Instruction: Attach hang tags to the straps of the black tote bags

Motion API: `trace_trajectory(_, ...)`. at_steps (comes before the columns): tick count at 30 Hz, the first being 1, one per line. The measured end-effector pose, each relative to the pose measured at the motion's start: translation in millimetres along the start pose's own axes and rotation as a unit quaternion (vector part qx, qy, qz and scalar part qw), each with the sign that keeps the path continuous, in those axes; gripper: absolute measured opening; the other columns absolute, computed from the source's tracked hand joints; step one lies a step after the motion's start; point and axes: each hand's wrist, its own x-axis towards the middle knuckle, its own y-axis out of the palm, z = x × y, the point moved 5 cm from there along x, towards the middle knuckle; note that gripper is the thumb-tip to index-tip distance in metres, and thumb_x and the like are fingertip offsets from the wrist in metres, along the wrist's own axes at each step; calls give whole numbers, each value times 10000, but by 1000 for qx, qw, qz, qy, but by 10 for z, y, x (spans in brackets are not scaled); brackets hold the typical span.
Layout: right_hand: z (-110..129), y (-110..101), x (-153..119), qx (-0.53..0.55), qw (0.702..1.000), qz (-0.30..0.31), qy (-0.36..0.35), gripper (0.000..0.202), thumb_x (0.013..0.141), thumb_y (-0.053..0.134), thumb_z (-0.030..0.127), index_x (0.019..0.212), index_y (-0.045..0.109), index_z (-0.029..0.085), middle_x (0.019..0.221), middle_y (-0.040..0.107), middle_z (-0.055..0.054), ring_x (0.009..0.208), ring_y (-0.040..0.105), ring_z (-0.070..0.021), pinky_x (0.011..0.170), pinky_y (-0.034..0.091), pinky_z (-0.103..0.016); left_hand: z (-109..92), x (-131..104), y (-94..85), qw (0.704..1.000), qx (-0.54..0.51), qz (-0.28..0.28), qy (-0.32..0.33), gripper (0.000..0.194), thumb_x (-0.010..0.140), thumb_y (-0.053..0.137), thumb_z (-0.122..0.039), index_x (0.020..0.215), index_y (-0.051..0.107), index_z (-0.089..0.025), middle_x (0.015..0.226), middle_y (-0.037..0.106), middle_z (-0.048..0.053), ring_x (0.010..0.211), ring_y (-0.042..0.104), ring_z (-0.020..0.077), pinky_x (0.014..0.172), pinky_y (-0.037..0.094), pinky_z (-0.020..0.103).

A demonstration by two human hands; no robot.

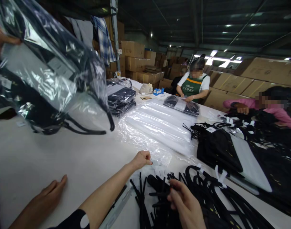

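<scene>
My left hand (142,159) reaches forward over the white table (64,159) and pinches the near edge of a clear plastic bag (157,127) from a flat stack. My right hand (183,203) is low at the front, its fingers closed on black straps (159,190) of a dark bag lying in a tangle in front of me. More black bags with white tags (219,146) are piled just right of my hands.
At the left, another person's hand (0,39) holds up a black bag packed in plastic (52,73), and a second hand (50,194) rests on the table. Packed bags (120,97) are stacked behind. Two people (194,82) work across the table; cardboard boxes (133,49) line the back.
</scene>
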Motion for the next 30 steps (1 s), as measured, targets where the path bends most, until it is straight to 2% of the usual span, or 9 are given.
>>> trace_trajectory(1, -64, 153, 184, 111, 989, 4, 98, 232, 779, 499, 277, 976, 525, 158, 635, 592, -1, 545, 580, -123, 529, 494, -230, -1, -12, -3, 1000, -16, -3, 7, 210, 514, 624, -124, 497, 419, -163, 468, 376, -94, 497, 350, 66, 475, 267, 196)
trace_trajectory(2, -101, 290, 336, 205, 966, -12, 160, 223, 722, 545, 218, 934, 523, 153, 696, 597, -6, 578, 595, -118, 550, 498, -218, -2, -24, -5, 999, -30, -6, 13, 203, 511, 618, -131, 497, 419, -163, 469, 377, -94, 497, 349, 67, 476, 267, 197)
trace_trajectory(3, -123, 418, 463, 246, 949, -19, 195, 227, 681, 562, 183, 900, 511, 155, 729, 590, -4, 579, 599, -110, 557, 502, -214, 0, -36, -5, 999, -43, -8, 19, 195, 509, 613, -140, 498, 420, -163, 470, 380, -92, 497, 352, 68, 477, 268, 199)
trace_trajectory(5, -171, 619, 644, 282, 931, -33, 227, 252, 614, 582, 129, 848, 495, 164, 749, 574, 6, 557, 596, -94, 533, 494, -199, 4, -59, -2, 997, -64, -12, 28, 181, 512, 602, -151, 498, 422, -164, 476, 391, -87, 501, 360, 71, 478, 273, 200)
trace_trajectory(9, -302, 858, 765, 281, 926, -20, 252, 196, 572, 604, 115, 744, 515, 150, 604, 547, 29, 482, 552, -73, 421, 413, -155, 1, -87, -1, 995, -93, -18, 38, 166, 517, 592, -158, 496, 428, -163, 481, 406, -79, 506, 361, 72, 479, 278, 200)
trace_trajectory(15, -393, 875, 739, 248, 936, 0, 248, 128, 559, 636, 186, 635, 552, 127, 508, 555, 18, 406, 460, -47, 361, 320, -142, -7, -55, -24, 992, -117, -25, 29, 182, 514, 623, -189, 502, 444, -161, 473, 419, -78, 488, 365, 69, 470, 278, 198)
trace_trajectory(21, -449, 855, 783, 198, 949, -39, 241, 205, 522, 663, 193, 697, 562, 158, 482, 496, 63, 402, 450, -70, 333, 291, -165, -11, -33, -8, 993, -111, -41, 9, 189, 521, 632, -201, 521, 447, -160, 476, 422, -79, 479, 371, 67, 470, 291, 196)
trace_trajectory(26, -506, 905, 777, 180, 955, -32, 234, 84, 556, 631, 210, 579, 582, 146, 382, 444, 65, 343, 386, -62, 321, 233, -172, 19, -38, 12, 996, -70, -52, -11, 186, 554, 625, -186, 539, 441, -164, 492, 412, -83, 490, 382, 67, 480, 302, 192)
trace_trajectory(30, -506, 866, 739, 191, 955, -46, 223, 126, 612, 566, 235, 519, 529, 160, 318, 399, 76, 299, 307, -42, 326, 192, -175, 147, -29, 9, 997, 0, -54, -48, 192, 585, 620, -160, 553, 430, -172, 489, 400, -86, 493, 397, 73, 482, 306, 190)
